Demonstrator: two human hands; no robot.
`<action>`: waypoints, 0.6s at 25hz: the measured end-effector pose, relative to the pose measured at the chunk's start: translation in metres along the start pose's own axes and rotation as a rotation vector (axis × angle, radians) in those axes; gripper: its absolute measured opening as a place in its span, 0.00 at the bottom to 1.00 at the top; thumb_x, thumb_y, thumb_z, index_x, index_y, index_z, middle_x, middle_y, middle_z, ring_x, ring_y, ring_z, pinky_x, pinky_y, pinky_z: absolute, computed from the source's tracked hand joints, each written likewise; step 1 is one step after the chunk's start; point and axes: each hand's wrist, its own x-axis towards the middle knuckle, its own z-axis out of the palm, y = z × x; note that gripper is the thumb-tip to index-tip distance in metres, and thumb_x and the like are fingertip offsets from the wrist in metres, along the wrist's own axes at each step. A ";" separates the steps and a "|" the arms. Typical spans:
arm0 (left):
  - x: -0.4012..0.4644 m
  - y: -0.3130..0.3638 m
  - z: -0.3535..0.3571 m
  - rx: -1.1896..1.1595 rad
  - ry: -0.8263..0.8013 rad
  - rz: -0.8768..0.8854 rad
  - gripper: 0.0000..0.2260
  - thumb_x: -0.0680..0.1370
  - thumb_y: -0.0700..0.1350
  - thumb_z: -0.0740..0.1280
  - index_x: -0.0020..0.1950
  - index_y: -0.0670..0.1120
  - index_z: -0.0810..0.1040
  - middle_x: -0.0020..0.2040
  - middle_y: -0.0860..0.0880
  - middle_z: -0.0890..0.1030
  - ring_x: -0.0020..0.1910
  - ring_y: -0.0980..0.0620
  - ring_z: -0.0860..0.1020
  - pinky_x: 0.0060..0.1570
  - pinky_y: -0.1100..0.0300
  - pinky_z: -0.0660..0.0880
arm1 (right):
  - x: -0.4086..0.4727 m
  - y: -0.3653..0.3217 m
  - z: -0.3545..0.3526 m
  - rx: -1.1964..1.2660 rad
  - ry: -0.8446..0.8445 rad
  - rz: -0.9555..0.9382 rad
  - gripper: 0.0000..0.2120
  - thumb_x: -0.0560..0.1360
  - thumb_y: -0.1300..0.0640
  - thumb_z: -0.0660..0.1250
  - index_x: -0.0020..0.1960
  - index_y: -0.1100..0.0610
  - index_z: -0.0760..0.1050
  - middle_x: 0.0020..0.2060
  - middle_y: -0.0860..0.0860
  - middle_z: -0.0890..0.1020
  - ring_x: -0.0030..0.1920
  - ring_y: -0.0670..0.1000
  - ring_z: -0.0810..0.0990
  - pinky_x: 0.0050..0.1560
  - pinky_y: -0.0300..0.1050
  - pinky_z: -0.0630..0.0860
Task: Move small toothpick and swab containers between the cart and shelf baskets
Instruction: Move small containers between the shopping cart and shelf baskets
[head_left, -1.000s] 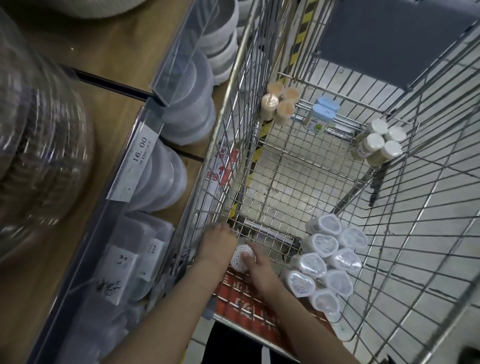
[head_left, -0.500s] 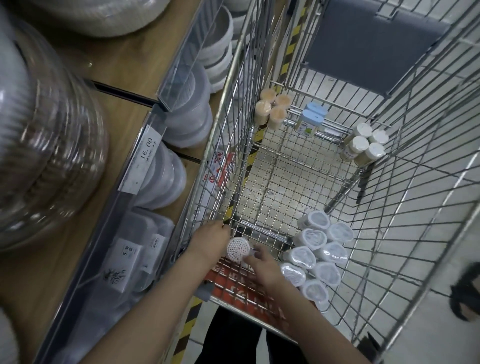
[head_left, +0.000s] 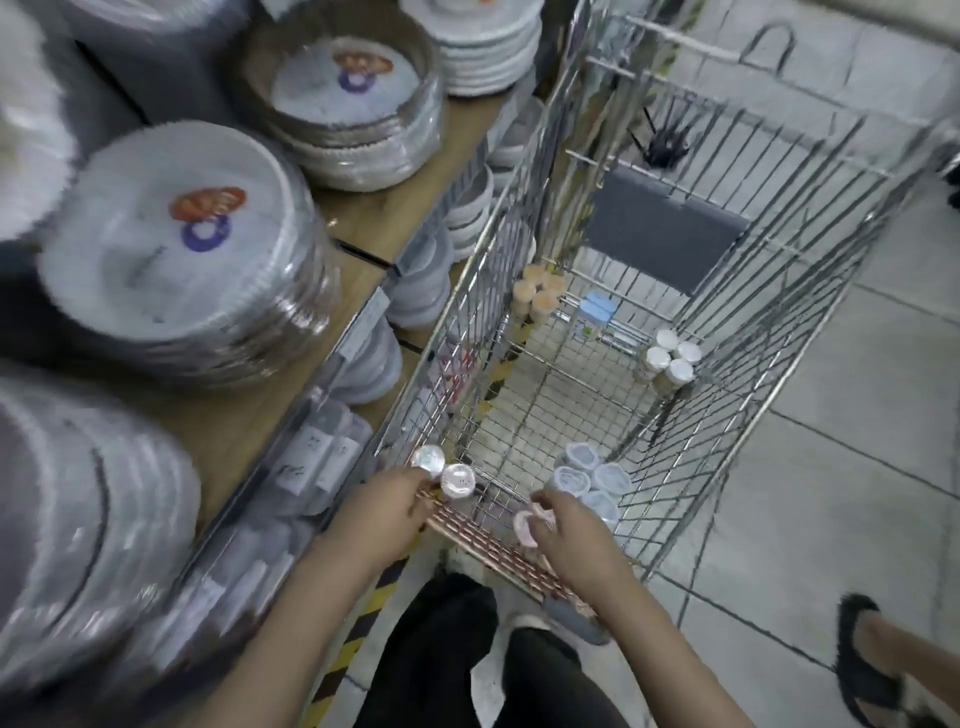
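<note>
Silver wire cart (head_left: 524, 218), orange-capped jars (head_left: 537, 296), white-capped jars (head_left: 670, 358), pale blue lid (head_left: 597, 307) — yellow-black floor stripes (head_left: 358, 634), grey floor tiles (head_left: 841, 415).

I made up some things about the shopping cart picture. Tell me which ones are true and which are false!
1. The left hand holds two small round containers. True.
2. The cart is full to the top. False: only a few groups of little containers stand on its floor.
3. Four white-capped bottles stand together at the cart's far right. True.
4. The right hand is empty. False: it holds a small pinkish container.
5. The shelf holds stacks of wrapped plates. True.
6. The blue-lidded container is on the shelf. False: it is in the cart.
</note>
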 end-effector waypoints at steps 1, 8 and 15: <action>-0.019 0.010 -0.004 0.039 0.052 0.008 0.13 0.79 0.45 0.60 0.64 0.49 0.75 0.58 0.50 0.79 0.54 0.50 0.78 0.51 0.55 0.75 | -0.013 -0.002 -0.009 -0.102 0.018 -0.081 0.16 0.79 0.52 0.60 0.66 0.54 0.71 0.62 0.51 0.77 0.60 0.53 0.76 0.55 0.44 0.71; -0.169 0.054 0.000 -0.081 0.335 -0.120 0.17 0.81 0.51 0.59 0.70 0.52 0.69 0.68 0.54 0.71 0.66 0.54 0.70 0.62 0.58 0.68 | -0.105 -0.037 -0.039 -0.407 -0.054 -0.555 0.15 0.79 0.52 0.58 0.65 0.51 0.70 0.58 0.49 0.76 0.56 0.51 0.75 0.50 0.42 0.67; -0.350 0.026 0.023 -0.553 0.750 -0.459 0.13 0.79 0.50 0.63 0.64 0.56 0.73 0.60 0.58 0.77 0.57 0.64 0.74 0.50 0.76 0.67 | -0.190 -0.127 -0.011 -0.452 -0.416 -0.963 0.16 0.79 0.49 0.59 0.66 0.45 0.68 0.61 0.43 0.74 0.58 0.45 0.75 0.55 0.40 0.73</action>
